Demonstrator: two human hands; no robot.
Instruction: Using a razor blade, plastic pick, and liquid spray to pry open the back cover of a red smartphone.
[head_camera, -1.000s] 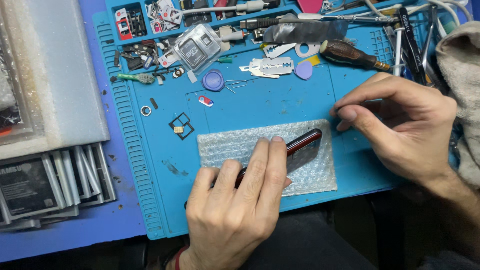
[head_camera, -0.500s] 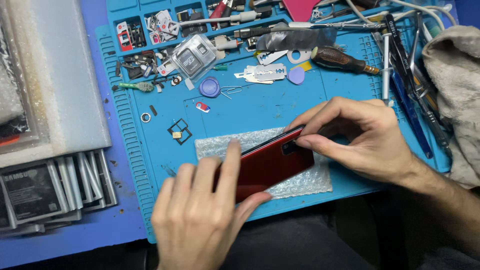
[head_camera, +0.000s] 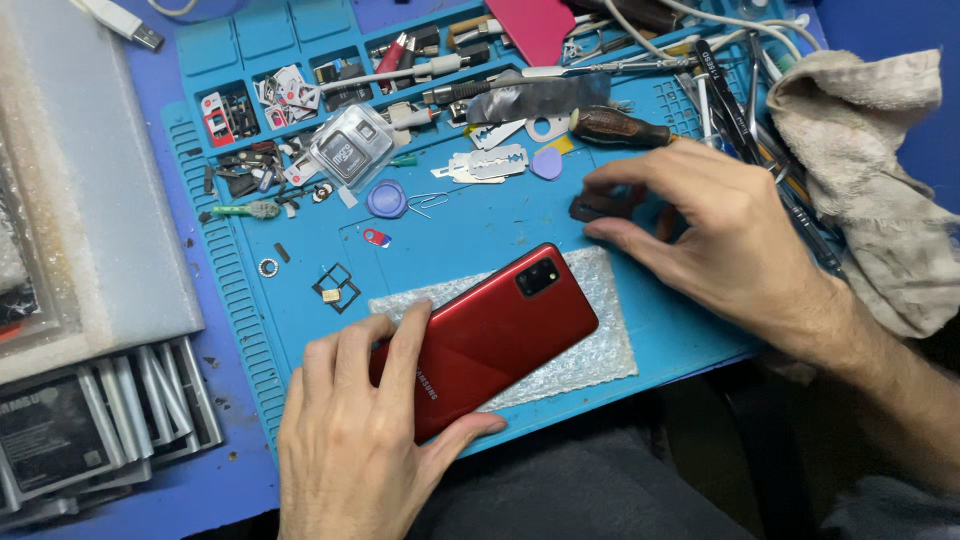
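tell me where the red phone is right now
In the head view the red phone lies back-up on the bubble wrap at the near edge of the blue mat, under the left hand.

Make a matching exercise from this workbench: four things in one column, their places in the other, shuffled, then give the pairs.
Things
1. red smartphone with black camera block
2. small dark object
3. beige crumpled cloth
4. stack of grey phone batteries

Places
A. off the blue silicone work mat, lower left
B. face down on the bubble wrap sheet, under the left hand
C. right edge of the bench
D. pinched by the right hand

Pairs: 1-B, 2-D, 3-C, 4-A
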